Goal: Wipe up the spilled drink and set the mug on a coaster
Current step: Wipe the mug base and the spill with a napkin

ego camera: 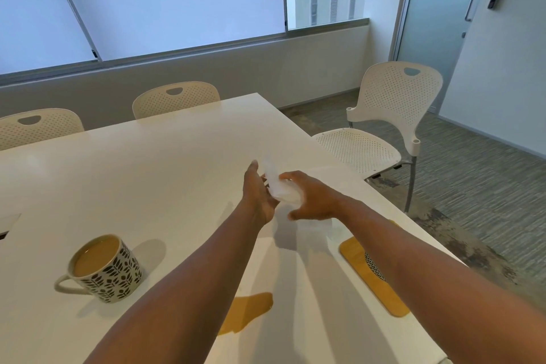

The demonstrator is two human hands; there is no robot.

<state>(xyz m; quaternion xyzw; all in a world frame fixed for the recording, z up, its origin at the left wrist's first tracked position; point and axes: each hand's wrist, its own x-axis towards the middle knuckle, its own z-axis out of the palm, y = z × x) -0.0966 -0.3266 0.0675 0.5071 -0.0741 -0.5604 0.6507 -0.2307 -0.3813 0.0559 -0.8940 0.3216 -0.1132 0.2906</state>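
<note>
A patterned black-and-white mug (109, 267), full of milky coffee, stands upright at the near left of the white table (153, 162). A brown puddle of spilled drink (248, 312) lies near the front, partly hidden under my left forearm. A wooden coaster (359, 260) lies at the right edge, mostly covered by my right forearm. Above the table's middle, my left hand (260, 195) and my right hand (313, 199) both hold a crumpled white tissue (279, 186) between them.
Two perforated white chairs (175, 99) stand along the far side of the table, and a third chair (393, 124) stands off the right corner. More white tissue (331, 229) lies on the table under my right wrist. A dark cut-out sits at the left edge.
</note>
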